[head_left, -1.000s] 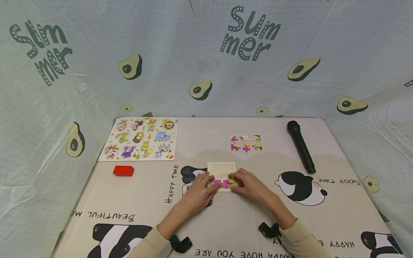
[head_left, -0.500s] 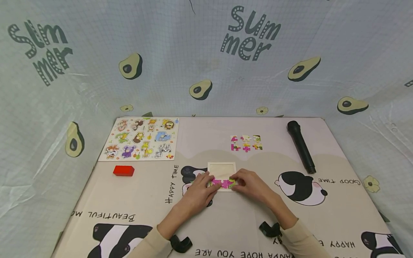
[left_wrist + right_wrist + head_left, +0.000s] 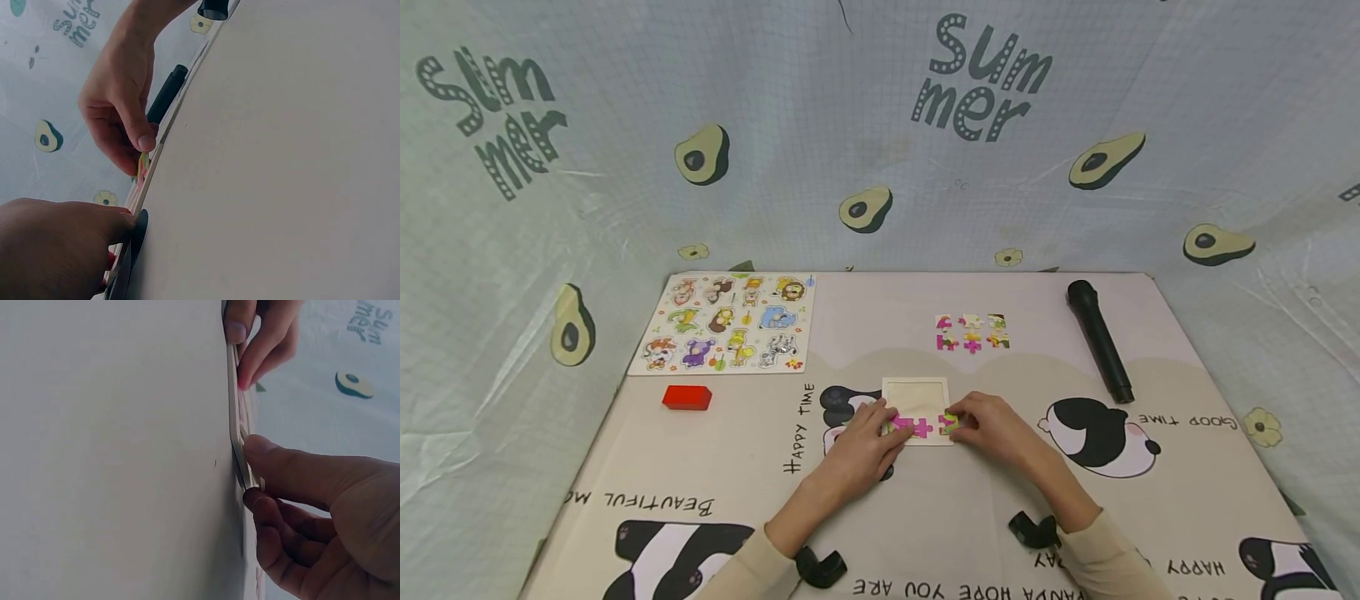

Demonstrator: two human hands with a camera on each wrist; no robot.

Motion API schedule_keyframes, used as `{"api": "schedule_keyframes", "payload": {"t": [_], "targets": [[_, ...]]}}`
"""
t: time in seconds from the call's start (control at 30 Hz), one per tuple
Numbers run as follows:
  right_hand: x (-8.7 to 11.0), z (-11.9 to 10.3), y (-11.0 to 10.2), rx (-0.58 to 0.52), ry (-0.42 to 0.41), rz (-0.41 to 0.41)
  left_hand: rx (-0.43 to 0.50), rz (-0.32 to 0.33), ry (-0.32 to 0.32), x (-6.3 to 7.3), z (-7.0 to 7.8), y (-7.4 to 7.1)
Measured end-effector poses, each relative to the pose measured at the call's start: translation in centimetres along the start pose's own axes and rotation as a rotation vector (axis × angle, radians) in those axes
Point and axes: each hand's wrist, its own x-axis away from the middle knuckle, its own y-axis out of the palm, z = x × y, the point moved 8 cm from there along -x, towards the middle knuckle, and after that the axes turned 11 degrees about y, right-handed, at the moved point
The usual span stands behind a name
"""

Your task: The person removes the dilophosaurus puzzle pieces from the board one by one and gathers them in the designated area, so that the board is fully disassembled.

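Observation:
A small square wooden puzzle tray (image 3: 915, 396) lies mid-table, its far part bare wood. Pink puzzle pieces (image 3: 922, 427) sit along its near side. My left hand (image 3: 867, 447) holds the tray at its left side, fingers on the edge and thumb by the near edge. Between thumb and fingers my right hand (image 3: 996, 429) pinches a pink-and-green puzzle piece (image 3: 948, 423) over the tray's right edge, a gap separating it from the other pieces. The left wrist view also shows the pinched piece (image 3: 144, 164), partly hidden by the fingertips.
Beyond the tray, several loose puzzle pieces (image 3: 972, 342) lie in two rows. A black flashlight-like cylinder (image 3: 1101, 342) is at the right. On the left are an animal picture board (image 3: 722, 325) and a red block (image 3: 687, 397). Printed curtains (image 3: 775, 208) surround the table.
My right hand has shifted slightly right, drawing the puzzle piece away from the neighbouring pieces, so bare tray shows between them. The left hand keeps its place on the tray.

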Motion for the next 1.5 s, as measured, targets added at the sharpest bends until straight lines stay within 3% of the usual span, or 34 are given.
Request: {"api": "schedule_keyframes", "payload": {"t": [0.3, 0.7, 0.93, 1.5], "targets": [[-0.3, 1.3, -1.6, -0.05, 0.016, 0.073, 0.009, 0.011, -0.003, 0.0, -0.1, 0.0], [-1.0, 4.9, -4.9, -0.033, 0.086, 0.224, 0.002, 0.011, -0.002, 0.1, -0.1, 0.0], [-1.5, 7.0, -5.8, -0.014, 0.136, 0.228, -0.014, 0.034, 0.021, 0.1, 0.0, 0.0], [-3.3, 8.8, -6.9, 0.088, 0.19, 0.23, 0.018, 0.034, 0.004, 0.1, 0.0, 0.0]]}}
